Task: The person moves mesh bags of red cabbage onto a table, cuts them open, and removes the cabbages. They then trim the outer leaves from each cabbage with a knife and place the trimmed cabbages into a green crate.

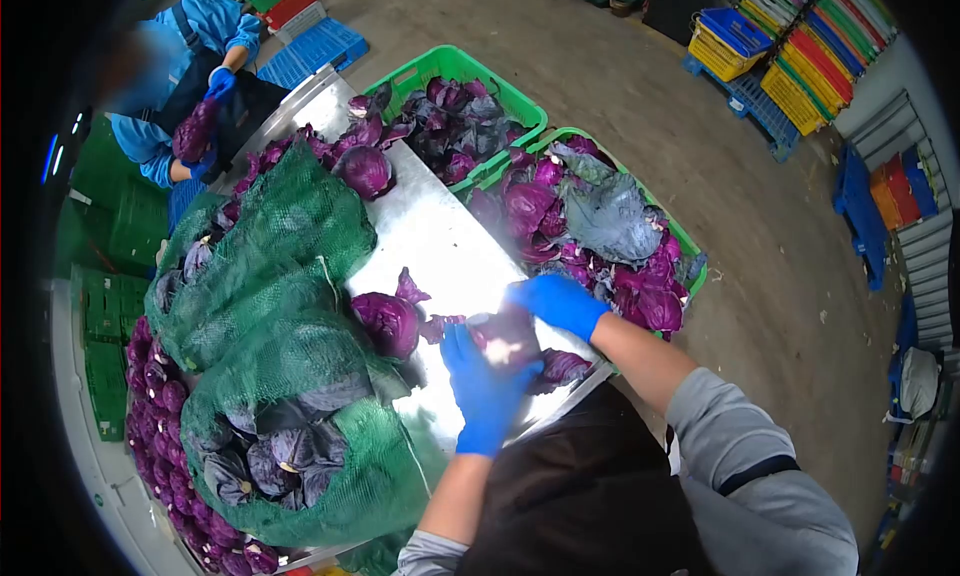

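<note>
A red cabbage (507,344), smeared by motion and with its pale stem end showing, is at the near end of the steel table. My left hand (487,388), in a blue glove, grips its near left side with thumb and fingers around it. Just above its right side is my right hand (562,304), also gloved; blur hides whether its fingers are closed on a leaf. A loose purple leaf (562,369) lies by the table corner. To the left sits another red cabbage (386,324), with a torn leaf piece (410,287) beside it.
Green mesh sacks (290,376) of cabbages cover the table's left side. Green crates (690,276) of leaves stand along the right edge. Many cabbages (160,426) are heaped at far left. Across the table a co-worker (200,36) in blue gloves holds a cabbage.
</note>
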A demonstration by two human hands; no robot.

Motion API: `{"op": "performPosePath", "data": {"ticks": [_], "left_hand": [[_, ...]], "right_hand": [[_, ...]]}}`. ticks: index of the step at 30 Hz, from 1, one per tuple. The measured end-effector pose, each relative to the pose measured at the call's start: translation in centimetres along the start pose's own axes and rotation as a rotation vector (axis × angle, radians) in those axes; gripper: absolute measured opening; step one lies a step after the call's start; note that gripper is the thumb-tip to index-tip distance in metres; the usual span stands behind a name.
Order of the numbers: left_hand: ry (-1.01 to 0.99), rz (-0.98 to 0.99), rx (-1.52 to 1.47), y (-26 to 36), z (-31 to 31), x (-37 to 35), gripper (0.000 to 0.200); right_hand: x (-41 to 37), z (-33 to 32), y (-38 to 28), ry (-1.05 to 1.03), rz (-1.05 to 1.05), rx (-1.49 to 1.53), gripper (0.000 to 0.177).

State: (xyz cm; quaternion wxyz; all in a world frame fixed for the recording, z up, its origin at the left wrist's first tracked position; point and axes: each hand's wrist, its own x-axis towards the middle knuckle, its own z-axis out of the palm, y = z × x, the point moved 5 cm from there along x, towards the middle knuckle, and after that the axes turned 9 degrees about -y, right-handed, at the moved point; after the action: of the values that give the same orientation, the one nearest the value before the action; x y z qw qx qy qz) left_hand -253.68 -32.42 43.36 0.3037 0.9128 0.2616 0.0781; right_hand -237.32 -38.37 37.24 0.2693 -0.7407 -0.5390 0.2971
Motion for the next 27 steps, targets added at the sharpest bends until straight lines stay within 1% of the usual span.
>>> {"op": "performPosePath", "data": {"ticks": [1,2,3,4,5,6,7,8,9,10,11,12,13,14,15,16,17,18,19,20,21,22,23,24,25,26,27], "left_hand": [[-0.041,-0.001,-0.024,-0.2,0.1,-0.7,0.109],[-0.052,-0.008,-0.023,-0.4,-0.1,-1.6,0.109],[-0.038,-0.04,-0.257,-0.9,-0.6,-2.3,0.111],[-0.018,-0.07,-0.491,-1.4,-1.0,-2.8,0.114],[-0.004,-0.109,-0.653,-2.1,-1.3,-3.5,0.118],[-0.007,-0.116,-0.65,-3.4,-1.3,-4.2,0.118],[-0.012,-0.091,-0.797,-5.1,-0.6,-4.7,0.12],[-0.016,-0.063,-0.941,-6.1,-0.2,-5.1,0.121],[-0.044,-0.039,-0.881,-6.0,-0.4,-4.9,0.12],[-0.043,-0.038,-0.882,-5.8,-0.8,-4.2,0.12],[-0.112,0.078,-0.602,-4.4,-1.6,-3.4,0.12],[-0.177,0.194,-0.318,-2.9,-2.2,-2.7,0.119],[-0.182,0.214,-0.373,-1.8,-2.7,-2.2,0.116],[-0.18,0.217,-0.37,-2.7,-2.0,-2.6,0.116],[-0.062,0.112,-0.51,-5.1,-1.0,-3.4,0.114],[0.058,0.006,-0.646,-6.0,-1.3,-3.8,0.111],[0.046,-0.119,-0.811,-6.3,-0.7,-4.6,0.108],[0.055,-0.125,-0.814,-6.2,-0.4,-4.6,0.108],[0.021,-0.116,-0.609,-6.0,0.0,-4.4,0.109],[-0.011,-0.108,-0.403,-5.8,0.2,-4.0,0.112],[0.014,-0.127,-0.65,-5.6,0.1,-3.4,0.116],[0.024,-0.131,-0.65,-5.7,-0.5,-2.9,0.116],[-0.073,-0.157,-0.583,-5.8,-0.7,-2.2,0.119],[-0.168,-0.188,-0.518,-5.9,-0.5,-2.0,0.122],[-0.097,-0.135,-0.314,-6.9,0.4,-2.1,0.127],[-0.097,-0.135,-0.312,-6.4,0.0,-2.0,0.127],[-0.088,-0.118,-0.29,-5.0,-0.8,-1.4,0.126]], "right_hand": [[-0.2,0.8,-0.3,-0.004,0.006,0.002,0.034],[-0.4,1.4,-0.6,0.162,0.1,-0.018,0.03],[-0.6,1.4,-0.7,0.334,0.193,-0.039,0.028],[-0.5,2.3,1.7,0.337,0.192,-0.034,0.028],[-0.9,4.1,7.5,0.35,0.431,0.174,0.029],[-2.0,5.3,11.6,0.352,0.671,0.384,0.03],[-3.4,2.4,11.3,0.467,0.704,0.275,0.033],[-4.7,-0.8,9.3,0.583,0.732,0.166,0.038],[-4.7,-1.2,7.6,0.576,0.73,0.17,0.038],[-3.9,-1.6,5.5,0.497,0.659,-0.012,0.046],[-3.3,-2.4,2.5,0.416,0.588,-0.194,0.057],[-2.9,-4.4,-4.5,0.182,0.466,-0.187,0.095],[-2.0,-1.2,-3.8,0.268,0.165,0.016,0.083],[-1.5,0.6,-4.6,0.098,0.091,0.072,0.063],[-2.0,0.4,-5.7,0.106,0.082,0.172,0.052],[-2.5,0.1,-6.8,0.113,0.073,0.273,0.043],[-2.7,1.2,-6.0,0.112,0.067,0.27,0.043],[-3.1,2.8,-3.7,0.157,0.152,0.394,0.04],[-3.9,3.7,-1.9,0.196,0.237,0.516,0.038],[-5.0,3.3,-0.9,0.183,0.228,0.51,0.038],[-6.5,2.5,0.6,0.171,0.345,0.476,0.041],[-7.4,2.5,1.8,0.16,0.464,0.444,0.044],[-7.0,2.2,1.4,0.152,0.455,0.439,0.044],[-6.7,1.3,0.4,0.183,0.396,0.169,0.05],[-6.8,0.7,-1.0,0.215,0.339,-0.091,0.058],[-6.4,0.0,-2.6,0.215,0.339,-0.09,0.058],[-5.2,-0.9,-5.0,0.152,0.285,-0.077,0.064]]}}
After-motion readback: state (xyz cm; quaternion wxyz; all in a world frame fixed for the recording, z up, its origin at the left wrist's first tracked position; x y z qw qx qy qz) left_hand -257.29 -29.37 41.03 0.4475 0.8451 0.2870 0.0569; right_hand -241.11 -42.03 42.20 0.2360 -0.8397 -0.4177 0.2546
